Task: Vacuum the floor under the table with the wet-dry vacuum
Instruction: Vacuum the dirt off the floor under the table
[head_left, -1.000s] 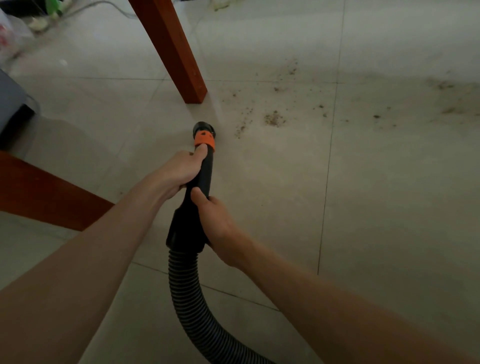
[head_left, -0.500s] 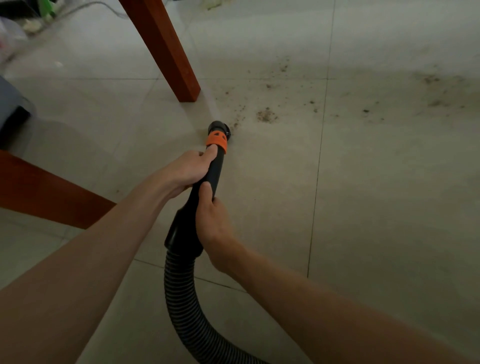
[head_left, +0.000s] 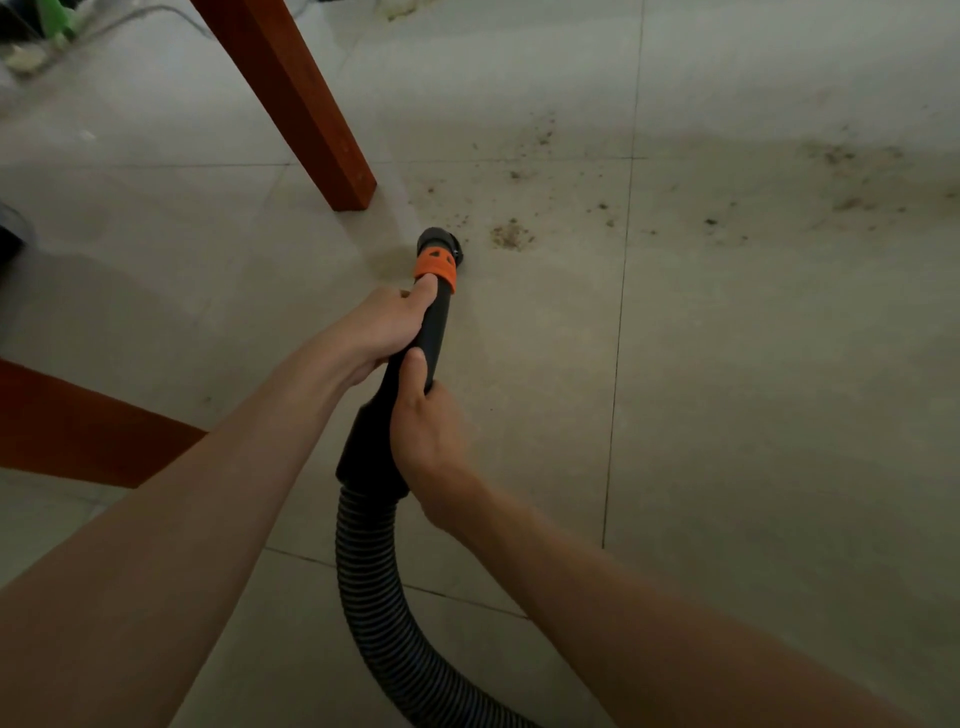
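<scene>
I hold a black vacuum nozzle (head_left: 435, 317) with an orange collar (head_left: 435, 270); its ribbed black hose (head_left: 374, 597) curves down to the bottom edge. My left hand (head_left: 376, 327) grips the nozzle just behind the collar, thumb touching it. My right hand (head_left: 423, 436) grips the thicker handle lower down. The nozzle's mouth (head_left: 439, 241) points at the pale tiled floor (head_left: 727, 415), just left of a small heap of brown crumbs (head_left: 511, 236). More crumbs (head_left: 852, 202) are scattered farther right.
A red-brown wooden table leg (head_left: 306, 114) stands just up-left of the nozzle. A second wooden piece (head_left: 78, 431) juts in at the left edge. A dark object (head_left: 10, 234) sits at the far left, and clutter with something green (head_left: 57, 15) lies top left.
The nozzle has swung right and forward, away from the table leg toward the crumb heap. Both hands kept their grip and moved with it.
</scene>
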